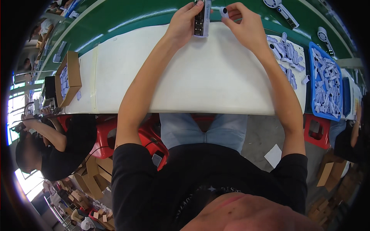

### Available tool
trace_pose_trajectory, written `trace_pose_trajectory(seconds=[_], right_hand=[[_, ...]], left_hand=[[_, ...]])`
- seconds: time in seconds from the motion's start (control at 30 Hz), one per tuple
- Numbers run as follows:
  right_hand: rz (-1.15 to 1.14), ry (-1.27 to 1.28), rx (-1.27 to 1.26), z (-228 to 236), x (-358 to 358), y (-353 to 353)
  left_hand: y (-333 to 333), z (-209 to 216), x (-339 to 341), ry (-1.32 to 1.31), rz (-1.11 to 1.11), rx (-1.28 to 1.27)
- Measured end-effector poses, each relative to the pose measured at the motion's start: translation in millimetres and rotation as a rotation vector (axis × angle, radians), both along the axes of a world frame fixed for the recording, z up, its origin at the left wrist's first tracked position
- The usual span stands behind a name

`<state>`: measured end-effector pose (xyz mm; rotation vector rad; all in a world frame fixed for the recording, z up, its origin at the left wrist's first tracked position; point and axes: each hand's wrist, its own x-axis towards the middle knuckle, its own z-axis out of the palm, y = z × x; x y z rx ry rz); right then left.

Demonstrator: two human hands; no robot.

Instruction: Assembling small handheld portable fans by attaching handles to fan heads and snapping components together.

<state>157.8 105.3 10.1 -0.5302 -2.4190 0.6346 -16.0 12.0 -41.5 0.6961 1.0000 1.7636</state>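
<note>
At the far edge of the table, my left hand (183, 24) grips an upright, pale handle-shaped housing (207, 19). Its open side shows a dark circuit board with small components. Just to the right, my right hand (245, 27) pinches a small white plastic piece (224, 12) with a dark round spot on it. This piece is held apart from the housing, by a small gap. Right of my right forearm, a loose pile of small white plastic parts (285, 50) lies on the white tabletop (216, 77).
A blue basket (311, 77) full of white parts stands at the right. On the left, a cardboard box (75, 77) holds more. Beyond the table runs a green conveyor (142, 13) carrying handheld devices (286, 16). A co-worker (58, 148) sits at left, near red stools (104, 140).
</note>
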Motion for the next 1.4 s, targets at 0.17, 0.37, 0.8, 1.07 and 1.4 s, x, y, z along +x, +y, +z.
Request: trace_pose_trajectory(seconds=[0.17,0.37,0.8,1.07,1.4], right_hand=[[0.078,0.346,-0.611,-6,0,-5],[0.218,0.523,-0.492,-20,-10,-2],[0.042,0.389,-0.47,-11,-10,-7],[0.306,0.582,-0.714,-24,-18,8],[0.141,0.351,-0.632,-22,-10,13]], left_hand=[[7,15,46,0.254,0.306,-0.019],[19,-35,10,0.091,0.025,0.174],[6,4,47,0.407,0.307,0.134],[17,-10,25,0.49,0.305,0.196],[9,-5,40,0.652,0.347,0.178]])
